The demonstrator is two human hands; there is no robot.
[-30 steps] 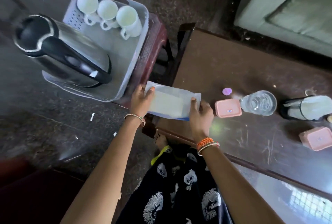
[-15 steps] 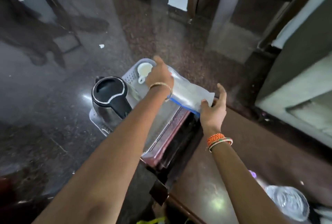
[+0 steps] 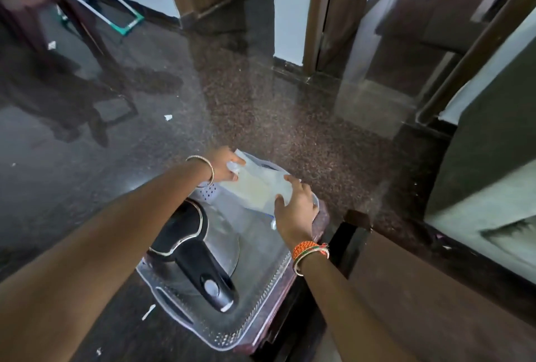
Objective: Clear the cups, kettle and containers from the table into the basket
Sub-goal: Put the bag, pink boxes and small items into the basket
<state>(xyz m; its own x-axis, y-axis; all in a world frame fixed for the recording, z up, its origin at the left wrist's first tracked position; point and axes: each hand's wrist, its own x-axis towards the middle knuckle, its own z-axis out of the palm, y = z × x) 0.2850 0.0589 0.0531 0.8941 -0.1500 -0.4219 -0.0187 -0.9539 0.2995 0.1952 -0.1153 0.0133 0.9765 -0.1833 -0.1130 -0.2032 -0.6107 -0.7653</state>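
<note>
Kettle [image 3: 203,248] sits in the basket [image 3: 255,318] already — both hands, left hand [image 3: 224,166] and right hand [image 3: 295,211], grip a plastic bag [image 3: 258,187] over its far end; the table [image 3: 435,289] is mostly out of view.

I see a pale lilac-white basket [image 3: 255,318] with rows of small dotted holes along its rim. Inside it, the kettle [image 3: 203,251] is silver steel with a glossy black lid and handle. At the far end of the basket, the bag [image 3: 258,187] is milky clear with a pale yellowish patch. Right of the basket, the worktop [image 3: 435,283] is dark brown, and the bangles [image 3: 309,248] are orange with a green touch. The floor [image 3: 261,94] beyond the basket is speckled dark brown
</note>
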